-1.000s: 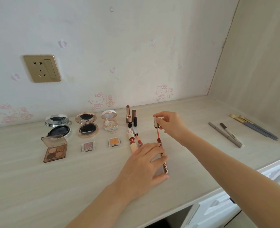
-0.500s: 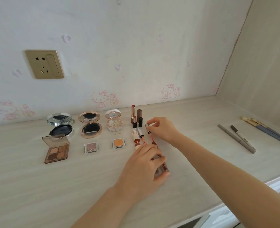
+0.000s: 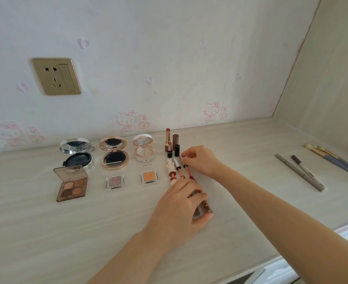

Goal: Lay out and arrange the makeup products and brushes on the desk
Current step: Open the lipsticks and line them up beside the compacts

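My left hand [image 3: 179, 203] sits just right of the frame's centre. Its fingers curl over the clear lip gloss tube [image 3: 205, 208] and hold it flat on the desk [image 3: 46, 232]. My right hand [image 3: 203, 160], a little above, pinches the silver cap [image 3: 182, 158] of that gloss's wand [image 3: 188, 171] between thumb and fingertips. The red stem runs down from the cap toward the tube mouth, which my own fingers hide (so I cannot tell whether the tip is in or out).

The wet stem worries me most. If I lower the cap end carelessly, I expect colour to smear onto the pale wood.

The standing lipsticks [image 3: 169, 149] are just up and left of my right knuckles, and two look uncapped. A small twitch that way could topple them, and a bare bullet would mark the desk.

The neighbouring glosses [image 3: 178, 168] lie right beside the wand on its left. Any sideways slide as I straighten mine would likely push that row crooked.

The tube may also skid toward the front edge at lower right when I lift my palm.

The pencils [image 3: 300, 173] and brushes [image 3: 336, 160] at far right are well apart, out of harm's way.
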Action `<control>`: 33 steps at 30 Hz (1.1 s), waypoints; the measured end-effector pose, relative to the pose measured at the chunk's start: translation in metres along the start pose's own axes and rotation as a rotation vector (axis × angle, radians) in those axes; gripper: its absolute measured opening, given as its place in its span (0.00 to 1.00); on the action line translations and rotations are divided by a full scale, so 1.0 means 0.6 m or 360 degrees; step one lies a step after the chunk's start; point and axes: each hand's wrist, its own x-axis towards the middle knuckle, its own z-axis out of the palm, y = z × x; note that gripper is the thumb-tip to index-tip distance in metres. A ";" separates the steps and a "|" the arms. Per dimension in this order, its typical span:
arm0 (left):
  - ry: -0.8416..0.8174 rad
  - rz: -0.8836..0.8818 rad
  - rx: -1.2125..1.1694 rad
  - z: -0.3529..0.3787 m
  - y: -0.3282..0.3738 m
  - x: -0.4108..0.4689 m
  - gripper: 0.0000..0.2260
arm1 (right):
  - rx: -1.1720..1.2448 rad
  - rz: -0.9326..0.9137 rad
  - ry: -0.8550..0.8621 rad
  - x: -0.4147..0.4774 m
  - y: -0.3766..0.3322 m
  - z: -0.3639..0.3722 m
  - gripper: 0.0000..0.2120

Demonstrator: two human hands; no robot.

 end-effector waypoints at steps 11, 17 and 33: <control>-0.0035 -0.0011 0.0033 -0.001 0.000 -0.003 0.21 | -0.0148 -0.0044 0.0000 -0.016 -0.003 -0.013 0.18; -0.0049 -0.0010 0.0013 -0.001 -0.002 -0.004 0.21 | -0.0267 -0.0150 0.0052 -0.061 0.010 -0.041 0.17; -0.0149 0.0152 0.0013 0.006 0.053 0.030 0.26 | -0.0607 -0.0216 0.0324 -0.274 0.123 -0.108 0.17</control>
